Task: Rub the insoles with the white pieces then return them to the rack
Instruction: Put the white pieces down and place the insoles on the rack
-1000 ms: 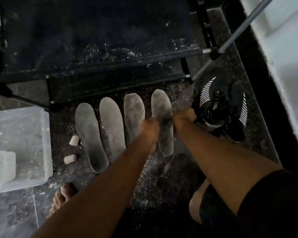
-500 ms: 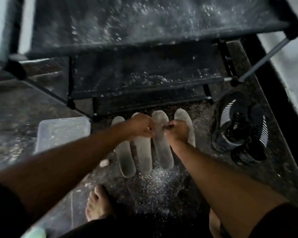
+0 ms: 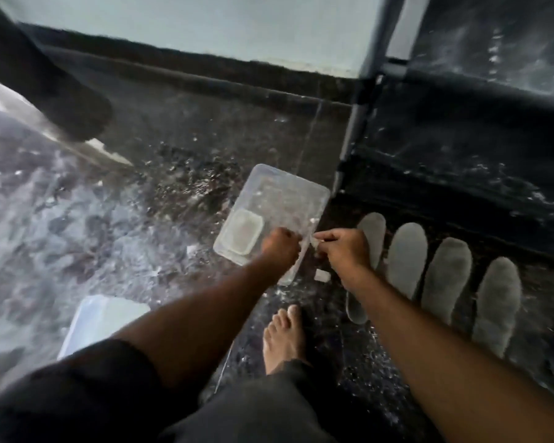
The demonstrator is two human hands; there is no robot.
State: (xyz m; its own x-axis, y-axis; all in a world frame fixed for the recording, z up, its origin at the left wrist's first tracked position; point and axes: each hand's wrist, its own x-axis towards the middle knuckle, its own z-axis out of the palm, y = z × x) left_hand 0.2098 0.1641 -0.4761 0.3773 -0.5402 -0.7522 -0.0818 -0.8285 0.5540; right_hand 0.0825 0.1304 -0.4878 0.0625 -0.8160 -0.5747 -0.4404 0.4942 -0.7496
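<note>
both hands curled — left hand (image 3: 279,247) grip unclear, right hand (image 3: 344,249) pinches a white piece (image 3: 315,240). insoles (image 3: 405,259) look light, floppy — grab mid-length.

Dim corner where I crouch

Dark speckled stone floor (image 3: 77,225) under me, dusted white; a pale wall (image 3: 205,24) with black skirting (image 3: 205,71) runs ahead.

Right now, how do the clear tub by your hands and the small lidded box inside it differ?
The clear tub is larger, open-topped and see-through, so the dark floor shows through it. The small lidded box is much smaller, closed, milky white, and sits in the tub's near-left corner. The tub rests on the floor; the box rests inside the tub. Both are rounded rectangular plastic containers.
</note>
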